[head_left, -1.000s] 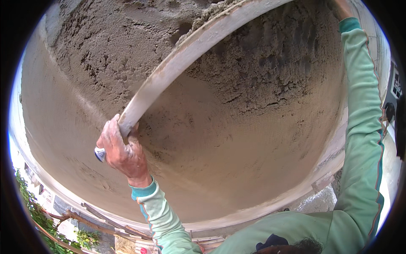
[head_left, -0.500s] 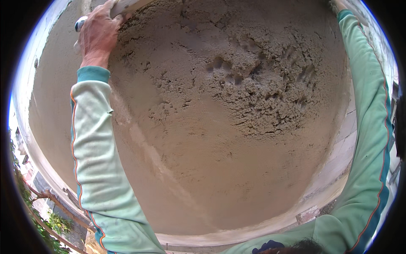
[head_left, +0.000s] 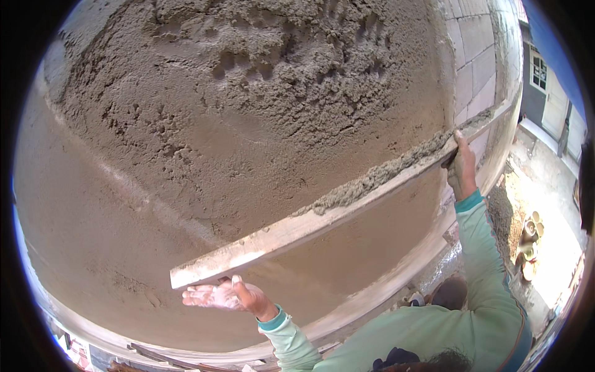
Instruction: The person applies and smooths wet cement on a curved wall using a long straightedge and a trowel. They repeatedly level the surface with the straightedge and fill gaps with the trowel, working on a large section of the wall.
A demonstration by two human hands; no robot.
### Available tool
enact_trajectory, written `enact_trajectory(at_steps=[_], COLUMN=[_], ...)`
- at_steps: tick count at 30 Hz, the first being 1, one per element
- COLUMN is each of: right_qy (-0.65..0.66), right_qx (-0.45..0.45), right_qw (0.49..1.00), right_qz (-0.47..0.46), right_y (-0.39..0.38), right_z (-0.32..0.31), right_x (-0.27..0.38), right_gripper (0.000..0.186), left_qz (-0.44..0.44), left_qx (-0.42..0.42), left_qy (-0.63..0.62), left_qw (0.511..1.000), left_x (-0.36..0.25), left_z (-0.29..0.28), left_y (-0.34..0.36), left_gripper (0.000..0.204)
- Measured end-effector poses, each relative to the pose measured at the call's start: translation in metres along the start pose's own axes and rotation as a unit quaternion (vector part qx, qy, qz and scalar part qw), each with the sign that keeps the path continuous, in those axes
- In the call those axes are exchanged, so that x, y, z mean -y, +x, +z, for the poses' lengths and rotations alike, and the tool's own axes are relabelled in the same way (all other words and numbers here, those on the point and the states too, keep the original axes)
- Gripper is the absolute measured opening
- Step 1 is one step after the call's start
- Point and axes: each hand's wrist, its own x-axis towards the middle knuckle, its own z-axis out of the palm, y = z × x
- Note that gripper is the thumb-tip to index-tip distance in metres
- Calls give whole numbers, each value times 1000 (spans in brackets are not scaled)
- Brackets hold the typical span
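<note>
A long pale straightedge (head_left: 291, 230) lies slantwise against a wall of wet grey-brown plaster (head_left: 217, 146), its left end lower than its right. Loose mortar (head_left: 378, 177) is heaped along its upper edge, mostly on the right half. My right hand (head_left: 463, 168) grips the straightedge near its right end, the thumb on the upper edge. Under the left end, my left hand (head_left: 232, 295) is stretched out with the fingers extended, not wrapped round it. Whether the left hand touches the underside, I cannot tell.
Rough, pitted plaster (head_left: 310, 56) covers the upper wall, with smoother plaster below. Bare pale blocks (head_left: 476, 59) border it on the right. Down at the right are a sand pile (head_left: 513, 192), several buckets (head_left: 530, 229) and a building with a door (head_left: 556, 111).
Both hands have come down from the top of the view, and the straightedge is now low across the wall. My left hand has loosened its grip. The view has shifted rightward.
</note>
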Motion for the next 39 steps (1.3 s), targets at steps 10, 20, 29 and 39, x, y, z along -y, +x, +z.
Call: enact_trajectory(at_steps=[10,20,29,39], right_qy=[31,-57,71,190], right_qx=[105,32,68,69], right_qw=[979,990,957,878], right_qz=[172,126,275,434], right_y=[-111,-152,-251,-232], right_z=[-99,-139,-56,-104], right_x=[-105,-248,-265,-261], right_gripper=[41,77,54,45], left_qz=[-431,-380,-424,-220], left_qx=[-52,104,316,512], left_qy=[-406,-449,-194,-59], left_qw=[805,802,826,828], left_x=[63,9,-26,4], left_z=[-104,-37,61,-5], left_y=[-6,-2,-226,-269], left_gripper=[30,32,68,59])
